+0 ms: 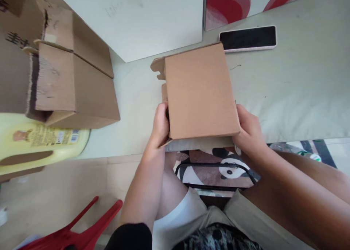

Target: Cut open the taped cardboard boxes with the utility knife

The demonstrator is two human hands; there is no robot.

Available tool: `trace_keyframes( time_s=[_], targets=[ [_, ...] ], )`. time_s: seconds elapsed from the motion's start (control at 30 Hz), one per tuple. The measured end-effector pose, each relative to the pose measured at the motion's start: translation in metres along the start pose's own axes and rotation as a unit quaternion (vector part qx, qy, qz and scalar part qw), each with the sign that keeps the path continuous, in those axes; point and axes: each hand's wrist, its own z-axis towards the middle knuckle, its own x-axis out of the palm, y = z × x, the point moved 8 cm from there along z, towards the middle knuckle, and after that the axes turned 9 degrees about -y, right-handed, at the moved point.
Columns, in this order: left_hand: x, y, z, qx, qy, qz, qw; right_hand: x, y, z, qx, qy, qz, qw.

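Both hands hold a small brown cardboard box at the near edge of a pale grey-green table.

The pale grey-green table [300, 97] carries, at far left, a large worn open brown carton [68, 78] with a flap up, and a yellow plastic jug [32, 144] lying on its side under it. The small plain brown cardboard mailer box [201, 91] sits at the table's near edge, a side tab sticking out at its far-left corner. The left hand [160, 126] is clamped on its near-left corner and the right hand [248, 129] on its near-right corner, likely to steady it. A black phone in a pale case [248, 38] lies flat, face up, just behind the box.
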Motion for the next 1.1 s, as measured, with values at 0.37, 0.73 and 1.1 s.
trace_keyframes(
  time_s=[0.37,0.73,1.1],
  targets=[
    [-0.0038,0.0054,0.0006,-0.016,-0.013,0.01,1.0,-0.0006,0.003,0.0012,-0.007,0.004,0.001,1.0],
    [-0.001,0.0017,0.0027,0.017,0.011,0.045,0.999,0.0008,0.0009,0.0017,-0.003,0.003,0.01,1.0],
    [0.0001,0.0058,-0.0032,-0.038,-0.01,0.015,0.999,0.0001,0.0018,0.0,0.005,0.001,0.013,1.0]
  ],
)
